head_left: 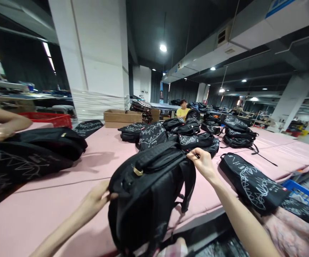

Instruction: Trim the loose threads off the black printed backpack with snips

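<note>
Left side of backpack [140, 205] is being grasped by left hand [98, 196] | upper right edge is being pinched by right hand [202, 162] | between them, it is being held

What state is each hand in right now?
Left hand: closed on the black backpack, at its side.
Right hand: closed, pinching the same backpack's edge.

Black backpack [139, 200] upright, shoulder strap [188, 189] dangling

No text can be read for certain. White lettering on the printed bag [253, 184] at the table's [90, 185] near edge is too small; lettering on the left-hand bag [17, 164] is blurred.
</note>
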